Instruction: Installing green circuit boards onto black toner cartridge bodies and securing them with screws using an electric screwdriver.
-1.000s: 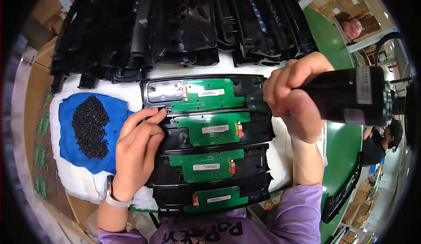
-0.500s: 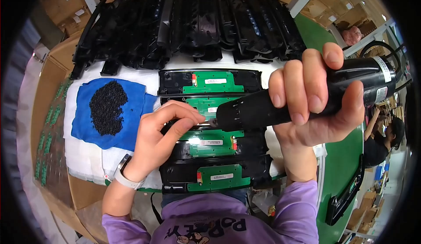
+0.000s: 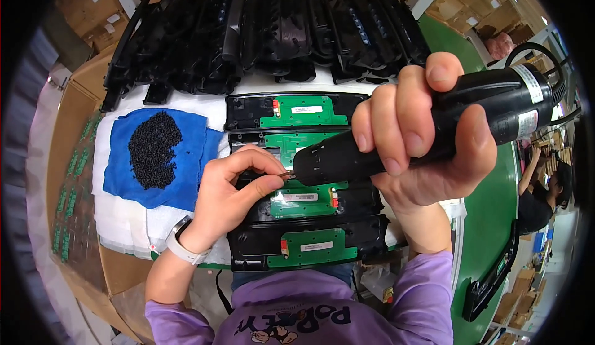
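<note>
My right hand [image 3: 412, 131] is wrapped round a black corded electric screwdriver [image 3: 505, 106], held nearly level with its nose toward the left. At that nose my left hand [image 3: 229, 187] pinches thumb and forefinger together around the tip of the thin bit [image 3: 289, 174]. Whether a screw is between the fingertips is too small to tell. Below both hands lie several black plastic panels in a column, each with a green circuit board. The farthest board [image 3: 285, 120] and the nearest board [image 3: 294, 258] show well; the middle ones are partly covered by my hands and the screwdriver.
A heap of small black screws [image 3: 154, 153] rests on a blue cloth [image 3: 121, 181] at the left. Many black plastic housings [image 3: 273, 29] are stacked along the far side. Cardboard boxes [image 3: 93, 19] stand beyond. A co-worker [image 3: 545, 199] is at the far right.
The screwdriver and my right hand have shifted left and slightly down, bringing the nose closer to my left fingertips. The left hand stays pinched in nearly the same place.
</note>
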Available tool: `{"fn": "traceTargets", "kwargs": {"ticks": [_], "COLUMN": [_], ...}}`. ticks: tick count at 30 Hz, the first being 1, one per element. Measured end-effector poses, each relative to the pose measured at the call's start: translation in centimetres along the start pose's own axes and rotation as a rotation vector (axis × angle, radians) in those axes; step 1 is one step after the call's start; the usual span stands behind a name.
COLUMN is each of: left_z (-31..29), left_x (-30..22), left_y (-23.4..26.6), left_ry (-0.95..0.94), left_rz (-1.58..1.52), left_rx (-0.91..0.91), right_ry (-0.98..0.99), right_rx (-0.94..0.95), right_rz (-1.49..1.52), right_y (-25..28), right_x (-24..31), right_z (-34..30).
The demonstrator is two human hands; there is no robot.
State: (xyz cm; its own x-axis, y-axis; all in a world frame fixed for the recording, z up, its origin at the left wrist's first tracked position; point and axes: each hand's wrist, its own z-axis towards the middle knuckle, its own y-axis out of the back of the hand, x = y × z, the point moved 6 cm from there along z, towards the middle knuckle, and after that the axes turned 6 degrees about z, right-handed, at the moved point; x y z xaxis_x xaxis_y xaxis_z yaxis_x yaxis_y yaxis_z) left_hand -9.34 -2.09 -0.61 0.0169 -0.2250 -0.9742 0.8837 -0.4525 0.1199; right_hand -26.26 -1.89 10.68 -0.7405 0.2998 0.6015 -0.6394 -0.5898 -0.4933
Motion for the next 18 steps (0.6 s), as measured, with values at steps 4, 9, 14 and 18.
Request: {"fn": "traceTargets", "kwargs": {"ticks": [4, 9, 14, 18], "left_z": [-0.16, -0.32, -0.45, -0.36], "left_x": [-0.06, 0.58, 0.79, 0.43], "left_y": [-0.29, -0.09, 0.16, 0.04], "left_ry": [0.032, 0.150, 0.148, 0.105], "left_rz": [-0.026, -0.036, -0.071, -0.084], "left_rx": [-0.020, -0.057, -0.047, -0.035], "right_ry": [-0.027, 0.013, 0.010, 0.012], "right_rx": [-0.079, -0.088, -0.075, -0.083], "right_rz": [-0.039, -0.004, -0.014, -0.005], "right_y": [0.16, 0.49, 0.29, 0.18], "right_x": [-0.21, 0.09, -0.17, -0.20], "right_z": [0.05, 0.09, -0.04, -0.17]}}
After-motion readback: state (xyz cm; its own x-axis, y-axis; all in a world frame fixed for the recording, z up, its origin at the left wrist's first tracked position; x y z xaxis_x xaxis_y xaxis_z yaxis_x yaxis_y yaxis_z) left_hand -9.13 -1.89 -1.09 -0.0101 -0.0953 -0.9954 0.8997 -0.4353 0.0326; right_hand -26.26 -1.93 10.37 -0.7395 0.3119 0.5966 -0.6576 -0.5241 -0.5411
